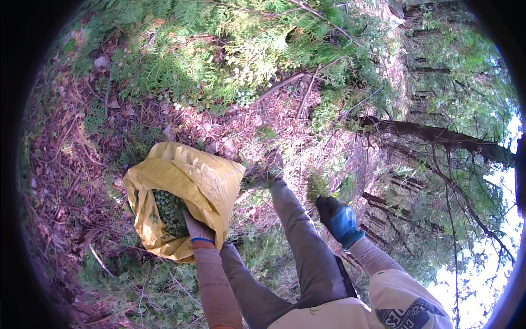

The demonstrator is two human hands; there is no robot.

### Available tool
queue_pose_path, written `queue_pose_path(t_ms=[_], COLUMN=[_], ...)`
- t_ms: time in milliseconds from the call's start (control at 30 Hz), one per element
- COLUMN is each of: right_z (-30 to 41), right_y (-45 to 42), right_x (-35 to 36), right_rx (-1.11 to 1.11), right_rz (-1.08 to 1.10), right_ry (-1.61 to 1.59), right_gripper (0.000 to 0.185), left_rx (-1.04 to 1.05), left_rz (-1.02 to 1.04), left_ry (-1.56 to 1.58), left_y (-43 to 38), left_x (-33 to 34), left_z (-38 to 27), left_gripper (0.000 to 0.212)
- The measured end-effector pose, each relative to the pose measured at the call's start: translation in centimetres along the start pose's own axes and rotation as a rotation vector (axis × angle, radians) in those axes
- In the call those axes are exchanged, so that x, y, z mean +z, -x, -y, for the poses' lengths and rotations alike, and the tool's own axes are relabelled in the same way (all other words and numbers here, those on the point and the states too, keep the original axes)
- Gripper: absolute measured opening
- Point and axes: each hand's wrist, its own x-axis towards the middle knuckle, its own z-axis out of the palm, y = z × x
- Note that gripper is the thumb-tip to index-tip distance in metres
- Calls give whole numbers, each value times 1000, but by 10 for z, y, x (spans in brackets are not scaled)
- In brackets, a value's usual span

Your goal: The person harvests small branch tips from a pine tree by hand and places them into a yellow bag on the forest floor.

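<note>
My left hand (199,231), in a pale glove with a blue cuff edge, reaches into the mouth of a yellow woven plastic sack (205,172). Its fingers are hidden inside, so their grip cannot be made out. Small, rounded blue-green pieces, like conifer cones, form a heap (170,211) in the sack beside that hand. Out to the right, my right hand (339,220) wears a blue glove with dark fingers. Those fingers are closed on a blurred green sprig (317,185), which sticks out beyond them.
Cut conifer branches (197,61) with scaly green foliage cover the ground ahead. Bare sticks (283,84) poke out of them. Dry leaf litter (70,164) lies left of the sack. A dark leaning trunk (435,133) and thin hanging twigs (450,222) stand at the right.
</note>
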Motion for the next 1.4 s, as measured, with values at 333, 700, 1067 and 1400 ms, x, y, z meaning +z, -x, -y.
queue_pose_path(t_ms=[333, 700, 1067, 1400], right_z=[-205, -367, -379, -314], right_y=[-154, -469, -535, -432], right_x=[2, 16, 6, -64], right_rx=[40, 98, -34, -331], right_rz=[366, 74, 276, 290], right_ry=[612, 1109, 1372, 1042], right_gripper=[44, 35, 30, 32], left_rx=[668, 588, 547, 540], left_rz=[-728, -794, -885, -776], left_ry=[-1308, -1044, -1230, -1028], left_y=[43, 15, -38, 12], left_x=[-10, -16, 11, 1], left_z=[-46, -28, -33, -22], left_gripper=[72, 54, 51, 49])
